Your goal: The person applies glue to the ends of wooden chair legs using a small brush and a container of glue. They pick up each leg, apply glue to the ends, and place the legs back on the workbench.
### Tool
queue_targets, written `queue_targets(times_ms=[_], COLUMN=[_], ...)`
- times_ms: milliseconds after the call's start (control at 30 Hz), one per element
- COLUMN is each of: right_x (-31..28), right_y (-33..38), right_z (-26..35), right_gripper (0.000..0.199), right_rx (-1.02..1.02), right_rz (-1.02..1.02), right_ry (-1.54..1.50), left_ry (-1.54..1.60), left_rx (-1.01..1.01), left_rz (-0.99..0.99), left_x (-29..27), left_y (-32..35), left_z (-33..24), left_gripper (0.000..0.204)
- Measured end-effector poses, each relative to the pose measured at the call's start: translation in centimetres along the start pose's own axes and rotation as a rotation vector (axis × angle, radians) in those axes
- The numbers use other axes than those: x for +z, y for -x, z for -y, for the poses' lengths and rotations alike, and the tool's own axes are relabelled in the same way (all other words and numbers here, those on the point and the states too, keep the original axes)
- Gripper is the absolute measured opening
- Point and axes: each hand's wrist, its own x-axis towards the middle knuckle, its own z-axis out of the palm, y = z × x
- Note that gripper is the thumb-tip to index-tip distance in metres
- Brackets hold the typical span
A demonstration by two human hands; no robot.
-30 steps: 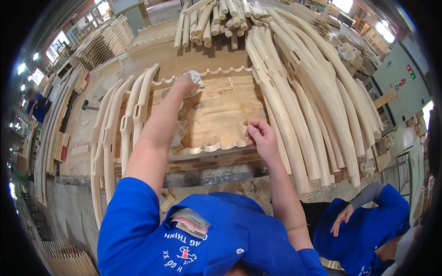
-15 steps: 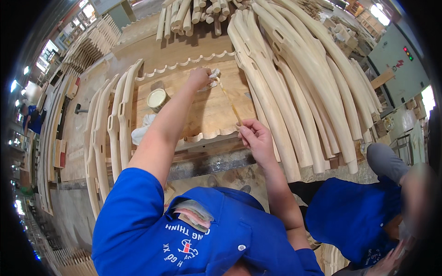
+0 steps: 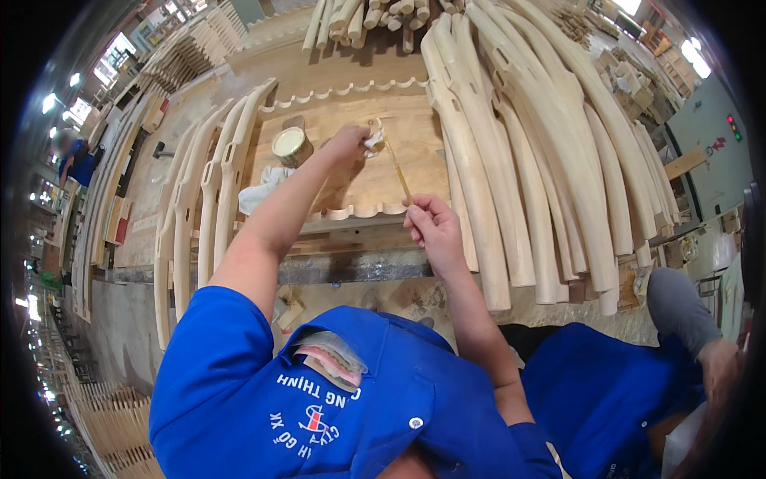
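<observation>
My left hand (image 3: pixel 349 145) reaches over the plywood board (image 3: pixel 423 156), its fingers closed on a small crumpled white cloth (image 3: pixel 373 139). In my right hand (image 3: pixel 436 229), nearer to me, the lower end of a thin yellow-brown stick (image 3: pixel 398 172) is pinched. The stick slants up and left, and its far end curves beside the cloth; whether the two touch, I cannot tell. Left of my left hand stands an open can (image 3: pixel 294 148) with pale contents. A larger white rag (image 3: pixel 265 190) lies in front of the can, partly behind my forearm.
Long curved wooden pieces (image 3: pixel 491 136) with slots are stacked on the right, with several more (image 3: pixel 214 176) on the left. Scalloped wooden rails (image 3: pixel 351 93) edge the board. Turned rods (image 3: pixel 371 20) lie at the back. A co-worker in blue (image 3: pixel 610 383) is close by on my right.
The view has shifted, so the bench sits a little higher and farther right. Against the board, my left hand with the cloth is slightly nearer to me. The right hand still pinches the stick.
</observation>
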Motion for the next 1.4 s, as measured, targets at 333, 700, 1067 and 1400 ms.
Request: queue_targets(times_ms=[333, 700, 1067, 1400], right_x=[-0.1, -0.7, 0.1, 1.4], right_y=[1.5, 1.6, 2.2, -0.7], right_z=[-1.8, -1.6, -2.4, -2.1], right_gripper=[0.02, 0.02, 0.025, 0.016], right_rx=[-0.003, 0.042, 0.081, 0.043], right_rz=[-0.066, -0.106, -0.047, -0.031], right_ry=[-0.144, -0.104, -0.193, -0.182], left_ry=[-0.082, -0.012, -0.002, 2.055], left_rx=[-0.123, -0.093, -0.208, -0.305], left_rz=[-0.005, -0.001, 0.076, -0.525], left_x=[-0.7, -1.0, 0.0, -0.5], left_y=[-4.0, -3.1, -2.4, 4.8], left_z=[1.3, 1.6, -0.9, -8.5], left_gripper=[0.017, 0.018, 0.014, 0.032])
